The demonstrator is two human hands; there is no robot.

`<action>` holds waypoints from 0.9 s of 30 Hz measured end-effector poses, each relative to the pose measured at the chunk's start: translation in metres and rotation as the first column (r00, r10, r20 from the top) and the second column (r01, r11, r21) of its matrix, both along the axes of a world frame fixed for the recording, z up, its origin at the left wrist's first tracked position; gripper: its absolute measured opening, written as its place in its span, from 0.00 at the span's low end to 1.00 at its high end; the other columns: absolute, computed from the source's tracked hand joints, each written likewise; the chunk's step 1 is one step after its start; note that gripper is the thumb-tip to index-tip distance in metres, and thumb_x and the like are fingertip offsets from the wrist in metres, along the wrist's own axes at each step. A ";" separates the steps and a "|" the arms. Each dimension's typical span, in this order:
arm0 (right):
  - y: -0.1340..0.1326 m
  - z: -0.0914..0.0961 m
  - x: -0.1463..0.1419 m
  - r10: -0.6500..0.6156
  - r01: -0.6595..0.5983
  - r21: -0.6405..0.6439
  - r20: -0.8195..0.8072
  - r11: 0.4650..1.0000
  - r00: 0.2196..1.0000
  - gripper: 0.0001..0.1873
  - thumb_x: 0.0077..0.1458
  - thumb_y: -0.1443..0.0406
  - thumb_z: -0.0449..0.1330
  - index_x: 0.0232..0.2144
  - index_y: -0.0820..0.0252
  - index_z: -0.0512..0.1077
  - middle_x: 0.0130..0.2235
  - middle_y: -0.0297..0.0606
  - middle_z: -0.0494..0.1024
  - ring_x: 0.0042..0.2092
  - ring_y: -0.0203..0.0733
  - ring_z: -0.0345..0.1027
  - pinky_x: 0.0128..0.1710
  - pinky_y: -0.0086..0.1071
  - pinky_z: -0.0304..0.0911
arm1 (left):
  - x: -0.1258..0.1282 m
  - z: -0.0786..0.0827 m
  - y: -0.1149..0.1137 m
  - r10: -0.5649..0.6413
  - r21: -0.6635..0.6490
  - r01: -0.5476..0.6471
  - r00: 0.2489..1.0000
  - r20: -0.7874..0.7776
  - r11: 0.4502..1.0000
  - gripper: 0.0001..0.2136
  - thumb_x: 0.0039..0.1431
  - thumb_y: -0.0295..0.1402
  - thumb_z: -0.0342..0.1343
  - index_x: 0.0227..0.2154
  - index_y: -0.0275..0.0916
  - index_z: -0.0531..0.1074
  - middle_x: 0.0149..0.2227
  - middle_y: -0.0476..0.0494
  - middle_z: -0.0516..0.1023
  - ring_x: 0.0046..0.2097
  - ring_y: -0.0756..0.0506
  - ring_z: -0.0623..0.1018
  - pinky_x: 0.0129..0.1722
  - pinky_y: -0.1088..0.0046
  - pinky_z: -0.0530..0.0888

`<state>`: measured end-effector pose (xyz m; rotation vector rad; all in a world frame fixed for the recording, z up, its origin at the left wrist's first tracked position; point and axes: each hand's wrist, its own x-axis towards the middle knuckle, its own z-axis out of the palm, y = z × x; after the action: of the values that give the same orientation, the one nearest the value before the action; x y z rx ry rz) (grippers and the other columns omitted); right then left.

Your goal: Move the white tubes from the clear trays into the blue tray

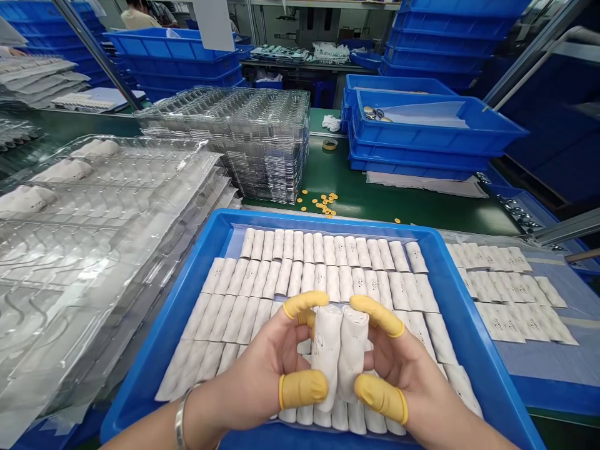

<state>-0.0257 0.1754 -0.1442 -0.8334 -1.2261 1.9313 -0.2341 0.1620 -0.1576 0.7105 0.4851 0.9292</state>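
Left grip (pixel 262 375) closed on one white roll (pixel 327 356), right grip (pixel 403 375) on a second roll (pixel 352 350), both upright, touching, above a blue tray (pixel 328 224)

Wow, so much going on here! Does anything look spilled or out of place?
Yes: small yellow rolled items, possibly spare finger cots, lie scattered on the green bench beside the stack of clear plastic trays. They look spilled because they are loose, while most things nearby sit in rows or stacks.

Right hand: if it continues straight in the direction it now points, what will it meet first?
The right hand holds one white rolled tube, so it would likely meet first the matching white roll in the left hand; depth here is unclear.
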 end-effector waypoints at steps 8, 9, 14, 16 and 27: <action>0.003 0.000 -0.004 -0.015 0.013 -0.018 -0.128 1.000 0.992 0.28 0.63 0.61 0.64 0.61 0.39 0.58 0.52 0.41 0.70 0.38 0.43 0.74 0.35 0.36 0.76 | -0.002 0.000 0.002 0.016 -0.012 -0.016 1.000 -0.020 1.000 0.31 0.53 0.32 0.65 0.58 0.55 0.60 0.45 0.44 0.71 0.41 0.47 0.76 0.34 0.73 0.76; 0.003 0.000 -0.004 -0.029 0.028 -0.004 -0.124 1.000 0.992 0.28 0.63 0.62 0.63 0.61 0.40 0.58 0.52 0.41 0.70 0.41 0.45 0.73 0.37 0.37 0.76 | -0.003 0.000 0.002 0.030 -0.007 -0.030 0.999 -0.030 1.000 0.30 0.54 0.32 0.64 0.58 0.55 0.60 0.45 0.44 0.71 0.43 0.46 0.76 0.36 0.72 0.77; 0.005 0.002 -0.002 -0.056 0.059 0.029 -0.092 0.998 0.994 0.24 0.64 0.61 0.62 0.59 0.40 0.61 0.51 0.40 0.73 0.53 0.50 0.68 0.47 0.41 0.72 | -0.006 0.001 0.004 0.067 0.019 -0.066 0.998 -0.019 0.998 0.26 0.58 0.31 0.60 0.58 0.56 0.62 0.46 0.45 0.74 0.45 0.46 0.74 0.41 0.71 0.75; 0.006 0.002 -0.001 -0.051 0.053 0.023 -0.083 0.998 0.995 0.24 0.64 0.61 0.62 0.59 0.40 0.61 0.51 0.40 0.72 0.52 0.49 0.68 0.48 0.41 0.72 | -0.006 0.001 0.005 0.066 0.018 -0.066 0.997 -0.027 0.998 0.25 0.59 0.31 0.59 0.57 0.56 0.64 0.47 0.45 0.73 0.46 0.46 0.73 0.42 0.70 0.74; 0.005 0.000 -0.001 -0.010 0.012 0.010 -0.124 1.000 0.992 0.25 0.62 0.59 0.64 0.58 0.39 0.62 0.51 0.39 0.73 0.42 0.47 0.75 0.36 0.36 0.76 | -0.003 0.000 0.005 0.088 0.037 -0.087 0.996 -0.025 0.996 0.23 0.57 0.31 0.61 0.55 0.52 0.66 0.47 0.45 0.74 0.48 0.46 0.72 0.47 0.69 0.73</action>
<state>-0.0270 0.1807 -0.1441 -0.7023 -1.1549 1.9352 -0.2371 0.1673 -0.1580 0.7394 0.5270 1.0137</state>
